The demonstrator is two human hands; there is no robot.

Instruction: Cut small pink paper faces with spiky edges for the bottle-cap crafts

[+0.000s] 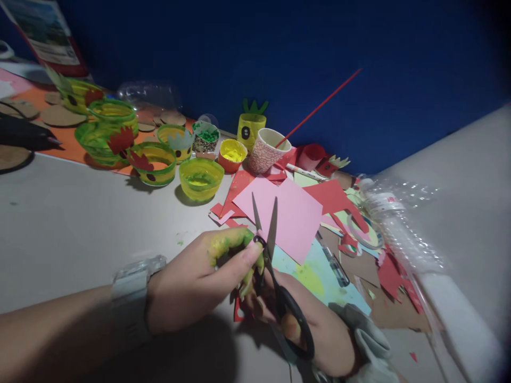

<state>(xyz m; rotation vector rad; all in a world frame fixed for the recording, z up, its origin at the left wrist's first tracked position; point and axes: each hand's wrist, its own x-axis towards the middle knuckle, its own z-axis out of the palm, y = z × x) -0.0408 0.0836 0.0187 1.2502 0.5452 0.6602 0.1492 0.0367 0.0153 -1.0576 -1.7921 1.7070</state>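
Note:
My right hand (291, 308) is closed around black-handled scissors (273, 239), the thumb through one handle loop. The blades point away from me and stand apart. Green and yellow paint marks the fingers of my left hand (207, 271), which is closed in a pinch close to the blades. At its thumb tip shows a small black piece (259, 241); its exact kind is too small to tell. Beneath the blades lies pink paper (289, 218) on top of red paper (333, 197). A scrap of red paper (239, 311) shows below my hands.
Painted green and yellow bowls (202, 178) and cups stand at the left and back. A patterned cup (267, 151) holds a red stick (323, 106). To the right are a pen (333, 260), a tape roll (365, 231), paper scraps and a clear plastic bottle (403, 229). A blue wall rises behind.

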